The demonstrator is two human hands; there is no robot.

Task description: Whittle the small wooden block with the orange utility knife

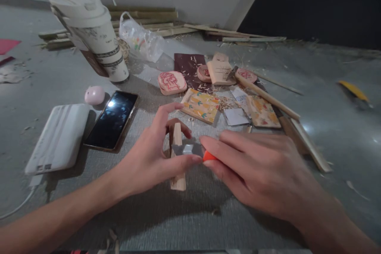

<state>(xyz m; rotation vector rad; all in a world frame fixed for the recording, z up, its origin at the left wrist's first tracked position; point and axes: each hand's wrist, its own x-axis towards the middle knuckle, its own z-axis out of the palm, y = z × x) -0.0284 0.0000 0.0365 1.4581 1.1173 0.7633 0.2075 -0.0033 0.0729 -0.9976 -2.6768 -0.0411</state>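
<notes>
A narrow wooden block [178,180] stands on edge near the table's front middle, with my left hand [151,154] curled around it. The left thumb reaches to the right, beside a grey metal blade [197,149]. My right hand [256,168] is closed on the orange handle [209,156] of this carving knife. The blade points left and overlaps the block; whether it touches the wood cannot be made out.
Phone [112,121], white power bank [59,139], pink case [94,95] and patterned cup [95,35] are at left. Carved blocks, a patterned square [201,105], a hammer [268,97] and shavings lie beyond the hands. A yellow tool [354,90] is far right.
</notes>
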